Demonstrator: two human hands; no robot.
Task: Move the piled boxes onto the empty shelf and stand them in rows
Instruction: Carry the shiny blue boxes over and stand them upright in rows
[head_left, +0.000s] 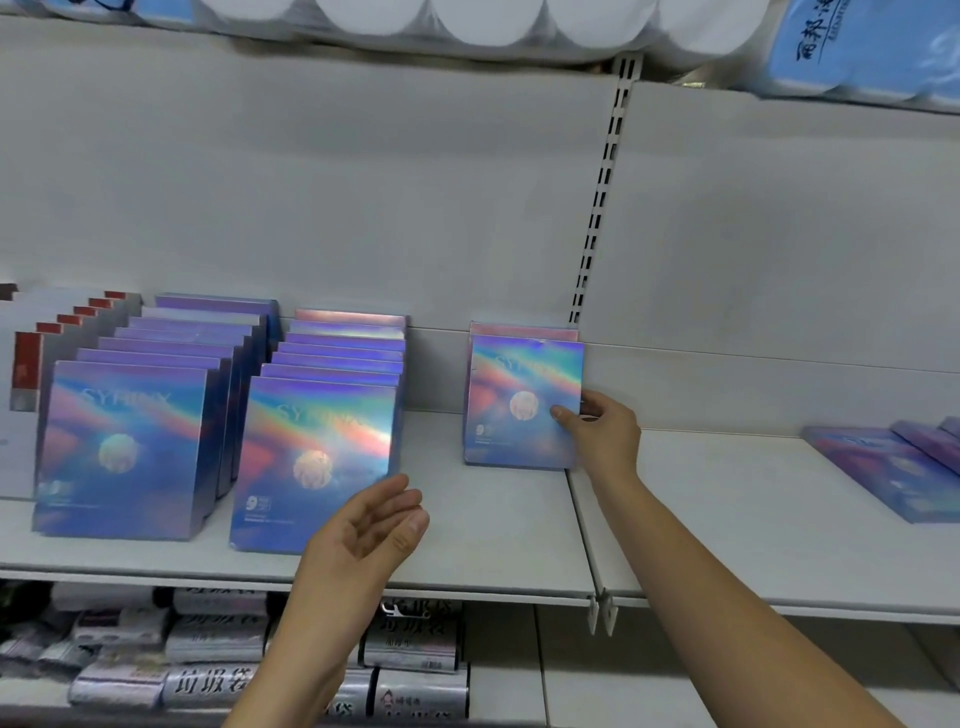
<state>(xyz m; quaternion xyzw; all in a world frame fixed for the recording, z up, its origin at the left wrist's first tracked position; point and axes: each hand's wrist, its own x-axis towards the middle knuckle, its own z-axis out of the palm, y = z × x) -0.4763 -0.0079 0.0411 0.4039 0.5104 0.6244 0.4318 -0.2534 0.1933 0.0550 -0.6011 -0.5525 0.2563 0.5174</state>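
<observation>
While barely visible, rear box (522, 329)

The right hand (605, 434) pinches the right edge of an upright holographic box (519, 400), thumb in front and fingers (597, 401) behind. The left hand (371, 525) hovers relaxed, its fingertips by the middle row (322, 441). Piled boxes (893, 473) lie well right of the fingers.
</observation>
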